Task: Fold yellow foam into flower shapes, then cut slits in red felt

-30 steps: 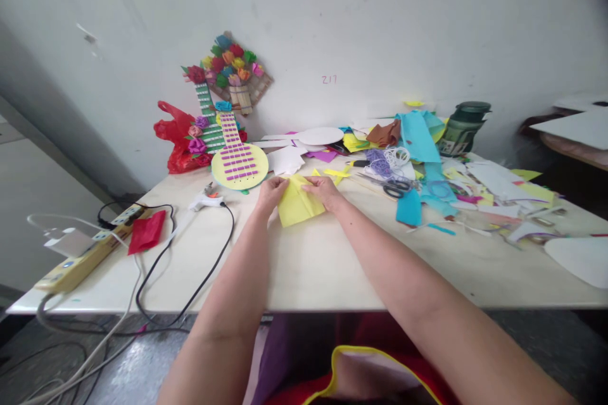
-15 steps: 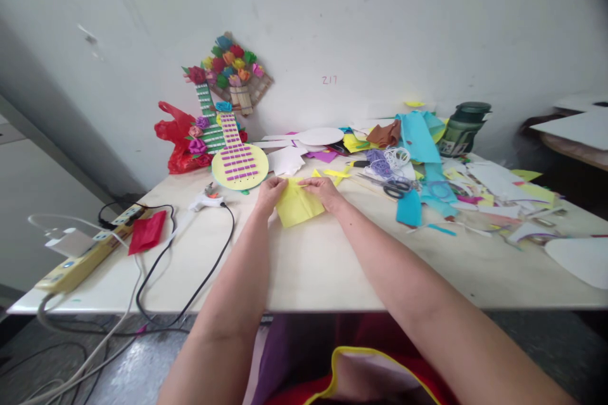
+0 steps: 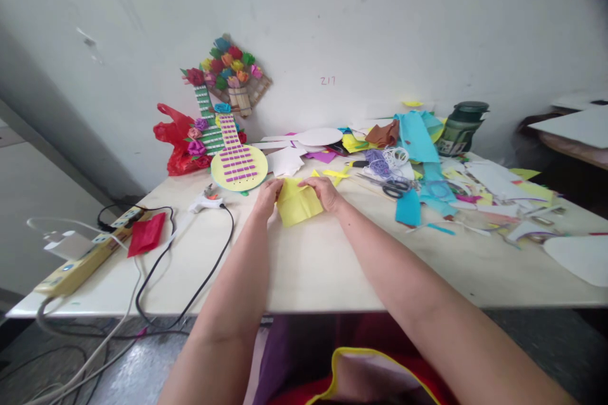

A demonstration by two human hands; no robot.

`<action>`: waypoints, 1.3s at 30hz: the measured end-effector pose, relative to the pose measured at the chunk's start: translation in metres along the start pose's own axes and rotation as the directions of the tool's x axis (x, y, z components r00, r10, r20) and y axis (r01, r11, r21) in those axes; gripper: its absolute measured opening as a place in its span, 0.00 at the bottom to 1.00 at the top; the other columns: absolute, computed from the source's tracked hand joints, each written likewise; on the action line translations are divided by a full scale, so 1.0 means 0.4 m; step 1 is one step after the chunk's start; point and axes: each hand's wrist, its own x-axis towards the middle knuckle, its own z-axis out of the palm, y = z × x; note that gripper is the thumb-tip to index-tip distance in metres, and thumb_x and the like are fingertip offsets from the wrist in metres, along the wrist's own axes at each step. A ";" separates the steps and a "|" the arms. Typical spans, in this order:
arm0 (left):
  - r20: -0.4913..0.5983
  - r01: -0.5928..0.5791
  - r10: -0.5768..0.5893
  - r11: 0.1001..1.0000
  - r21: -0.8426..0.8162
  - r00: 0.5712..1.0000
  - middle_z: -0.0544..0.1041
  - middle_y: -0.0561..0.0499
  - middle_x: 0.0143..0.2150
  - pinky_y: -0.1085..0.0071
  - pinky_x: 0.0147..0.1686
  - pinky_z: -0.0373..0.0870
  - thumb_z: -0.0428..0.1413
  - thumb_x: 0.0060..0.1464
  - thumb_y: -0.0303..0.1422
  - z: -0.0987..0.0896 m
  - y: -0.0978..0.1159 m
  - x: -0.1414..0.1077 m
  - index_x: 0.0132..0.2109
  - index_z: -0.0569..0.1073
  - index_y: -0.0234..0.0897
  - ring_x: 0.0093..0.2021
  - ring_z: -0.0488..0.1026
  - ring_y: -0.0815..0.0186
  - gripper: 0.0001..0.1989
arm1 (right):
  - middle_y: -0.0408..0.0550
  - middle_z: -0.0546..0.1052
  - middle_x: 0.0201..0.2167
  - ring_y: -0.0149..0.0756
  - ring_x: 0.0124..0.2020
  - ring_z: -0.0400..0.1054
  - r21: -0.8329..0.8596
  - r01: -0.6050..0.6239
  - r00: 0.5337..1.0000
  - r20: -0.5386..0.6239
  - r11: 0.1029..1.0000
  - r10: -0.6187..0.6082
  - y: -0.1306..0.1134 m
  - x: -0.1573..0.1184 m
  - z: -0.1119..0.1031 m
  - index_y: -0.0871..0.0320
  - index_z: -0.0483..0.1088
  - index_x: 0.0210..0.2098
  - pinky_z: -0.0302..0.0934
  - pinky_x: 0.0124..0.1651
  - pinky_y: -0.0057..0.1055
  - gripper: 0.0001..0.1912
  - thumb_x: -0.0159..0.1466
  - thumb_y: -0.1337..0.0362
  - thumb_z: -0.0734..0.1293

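Note:
A yellow sheet of crepe-like paper [image 3: 299,207] is stretched between my two hands, just above the middle of the table. My left hand [image 3: 270,195] pinches its upper left edge. At the upper right edge, my right hand [image 3: 325,193] grips it between thumb and fingers. Light creases run across the sheet. Yellow paper scraps [image 3: 336,174] lie just beyond my right hand. Behind my left hand stands a round yellow craft piece [image 3: 240,168] with rows of purple strips.
Left of my arms are a glue gun [image 3: 206,204], its black cord, a red packet [image 3: 146,234] and a power strip [image 3: 71,275]. Rightward lie scissors [image 3: 395,188], purple yarn [image 3: 377,163], blue paper [image 3: 408,207] and many scraps. A green bottle [image 3: 462,130] stands by the wall.
The yellow paper's upper edge has opened out a little between my hands. Both hands stay in nearly the same place, and the view has shifted slightly.

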 end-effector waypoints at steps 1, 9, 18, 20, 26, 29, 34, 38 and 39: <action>-0.010 0.015 -0.015 1.000 -0.004 1.000 0.55 0.58 0.15 0.74 0.16 0.44 0.54 0.44 0.40 0.000 0.000 0.001 0.20 0.60 0.36 0.15 0.50 0.76 0.14 | 0.43 0.76 0.29 0.35 0.35 0.68 -0.001 -0.009 1.000 -0.013 1.000 0.009 0.001 0.000 0.000 0.58 0.75 0.26 0.59 0.43 0.33 0.13 0.52 0.58 0.62; 0.061 -0.019 0.014 0.996 0.082 0.998 0.62 0.56 0.17 0.75 0.18 0.49 0.58 0.40 0.46 0.003 0.009 -0.014 0.22 0.65 0.34 0.18 0.56 0.75 0.19 | 0.45 0.76 0.26 0.34 0.32 0.68 -0.122 -0.009 0.999 -0.032 0.992 0.006 0.012 0.004 0.011 0.60 0.75 0.25 0.60 0.41 0.32 0.12 0.46 0.58 0.69; 0.023 0.054 -0.053 0.998 -0.018 0.998 0.66 0.55 0.18 0.75 0.18 0.55 0.60 0.39 0.41 0.006 0.005 -0.014 0.22 0.66 0.34 0.17 0.61 0.73 0.15 | 0.42 0.76 0.25 0.31 0.30 0.69 -0.164 -0.004 1.000 -0.024 0.987 0.000 0.011 0.005 0.019 0.58 0.75 0.26 0.61 0.43 0.33 0.06 0.45 0.66 0.69; 0.022 0.069 -0.068 0.996 -0.050 0.997 0.67 0.54 0.18 0.75 0.18 0.56 0.60 0.38 0.40 0.008 0.008 -0.016 0.22 0.66 0.34 0.17 0.61 0.73 0.14 | 0.42 0.76 0.24 0.30 0.28 0.68 -0.163 -0.014 1.000 -0.029 0.987 0.010 0.011 0.006 0.020 0.58 0.74 0.27 0.61 0.42 0.33 0.07 0.46 0.67 0.69; 0.043 0.087 -0.087 0.996 -0.012 0.995 0.68 0.53 0.20 0.75 0.19 0.57 0.59 0.40 0.44 0.014 0.010 -0.022 0.24 0.67 0.33 0.19 0.64 0.71 0.17 | 0.40 0.73 0.22 0.30 0.26 0.67 -0.198 -0.020 0.999 -0.028 0.980 0.015 0.010 0.005 0.021 0.59 0.72 0.31 0.61 0.37 0.30 0.11 0.47 0.67 0.69; 0.035 0.054 -0.057 0.995 0.079 0.998 0.65 0.55 0.18 0.76 0.18 0.53 0.59 0.40 0.45 0.012 0.006 -0.021 0.22 0.65 0.34 0.17 0.61 0.73 0.19 | 0.40 0.72 0.21 0.30 0.26 0.66 -0.209 -0.012 1.000 -0.021 0.978 0.007 0.015 0.007 0.020 0.59 0.71 0.31 0.60 0.35 0.30 0.11 0.46 0.66 0.69; 0.030 -0.021 0.017 0.992 0.125 0.999 0.61 0.57 0.16 0.77 0.17 0.49 0.59 0.41 0.45 0.009 0.000 -0.016 0.21 0.60 0.35 0.17 0.56 0.76 0.20 | 0.39 0.70 0.21 0.29 0.25 0.64 -0.171 -0.021 1.000 -0.005 0.985 0.021 0.020 0.007 0.017 0.59 0.70 0.32 0.58 0.34 0.29 0.14 0.46 0.61 0.70; 0.038 -0.063 0.058 0.990 0.129 0.998 0.61 0.57 0.17 0.77 0.18 0.48 0.58 0.42 0.46 0.010 0.001 -0.016 0.22 0.61 0.35 0.18 0.56 0.76 0.19 | 0.44 0.71 0.24 0.32 0.28 0.64 -0.057 -0.082 0.996 0.043 0.995 0.084 0.012 0.000 0.010 0.60 0.68 0.28 0.57 0.32 0.29 0.17 0.51 0.50 0.66; 0.038 -0.071 0.066 0.989 0.134 0.997 0.61 0.57 0.18 0.77 0.18 0.48 0.57 0.42 0.45 0.011 0.002 -0.016 0.22 0.61 0.35 0.18 0.56 0.76 0.19 | 0.44 0.71 0.23 0.32 0.27 0.64 -0.048 -0.102 0.993 0.050 0.994 0.104 0.010 -0.002 0.009 0.60 0.68 0.26 0.56 0.31 0.29 0.18 0.51 0.49 0.66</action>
